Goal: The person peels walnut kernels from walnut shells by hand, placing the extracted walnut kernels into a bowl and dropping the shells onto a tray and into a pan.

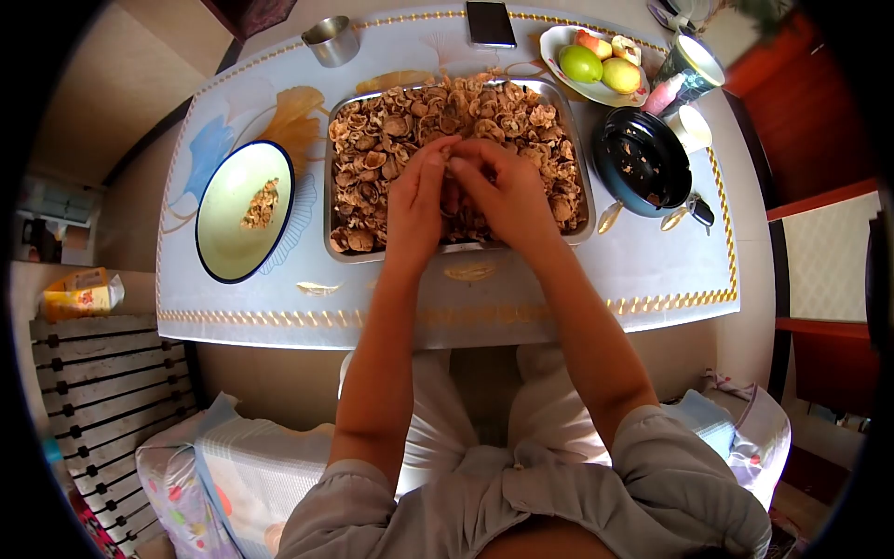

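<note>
A table [233,312] with a gold-edged cloth carries a rectangular metal tray [586,219] heaped with cracked walnut shells [372,172]. Left of the tray stands a blue-rimmed enamel bowl [222,244]; right of it, a black round pan [656,149] holds a few shell bits. A plate [598,89] of fruit sits beyond the tray's far right corner. Over the tray's middle, the right hand [503,191] and left hand [416,196] meet at bent fingertips, pinching a small walnut piece [448,152], mostly hidden. Past the tray's far side are a steel cup [332,45], toward the left, and a smartphone [491,25]. Walnut kernels [262,205] lie in the bowl left of the tray.
</note>
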Tool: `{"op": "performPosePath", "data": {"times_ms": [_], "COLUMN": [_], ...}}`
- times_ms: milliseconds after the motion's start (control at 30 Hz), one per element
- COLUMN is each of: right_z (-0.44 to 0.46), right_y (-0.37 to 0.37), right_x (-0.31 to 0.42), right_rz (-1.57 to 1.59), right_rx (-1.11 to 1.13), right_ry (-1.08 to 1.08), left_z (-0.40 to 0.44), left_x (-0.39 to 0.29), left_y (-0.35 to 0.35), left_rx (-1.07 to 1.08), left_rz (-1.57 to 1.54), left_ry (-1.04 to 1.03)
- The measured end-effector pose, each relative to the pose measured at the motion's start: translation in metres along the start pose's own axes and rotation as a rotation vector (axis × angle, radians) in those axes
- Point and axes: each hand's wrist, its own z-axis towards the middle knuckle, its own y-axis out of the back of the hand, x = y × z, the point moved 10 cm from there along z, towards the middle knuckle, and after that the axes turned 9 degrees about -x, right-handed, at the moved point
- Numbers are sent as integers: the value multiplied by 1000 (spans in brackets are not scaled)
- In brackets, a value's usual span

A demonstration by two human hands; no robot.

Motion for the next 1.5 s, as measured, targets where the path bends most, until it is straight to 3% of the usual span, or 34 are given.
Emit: {"op": "performPosePath", "data": {"times_ms": [100,167,200,300,400,500,600,700,733,833,933,967,1000,1100,1167,1367,1500], "right_z": [27,77,98,131,134,141,135,111,102,51,14,6,-2,-15,-23,-24,-9], "right_y": [35,73,77,58,38,40,54,79,79,62,39,30,21,2,-4,1,0], "right_x": [-5,0,-8,-28,-45,-53,-38,-13,-17,-7,0,12,25,44,53,57,10], "right_rz": [87,-324,-533,-874,-988,-1067,-924,-551,-385,-99,-28,-125,-222,-362,-394,-298,220], "right_rx": [-133,-282,-250,-158,-24,-17,-142,-301,-264,-229,-257,-253,-247,-255,-266,-238,-149], "right_ry": [-36,271,255,535,490,405,422,407,277,126,116,220,324,530,658,616,93], "left_z": [0,-1,-1,-2,2,5,10,14,15,12,14,13,9,1,5,3,5], "left_x": [-4,5,8,12,15,10,7,8,8,-15,-13,-13,-8,1,-1,-5,-11], "left_y": [6,9,9,8,10,26,46,61,68,64,58,55,38,14,13,13,20], "left_rx": [-53,-39,-29,-35,-39,-69,-111,-145,-149,-195,-200,-206,-100,-30,-17,-52,-123], "left_rz": [73,88,99,-133,-385,-289,-166,65,292,548,519,511,230,-78,-80,-64,75], "left_ry": [61,129,161,318,375,330,281,222,220,-41,-73,-83,49,230,154,106,-34]}}
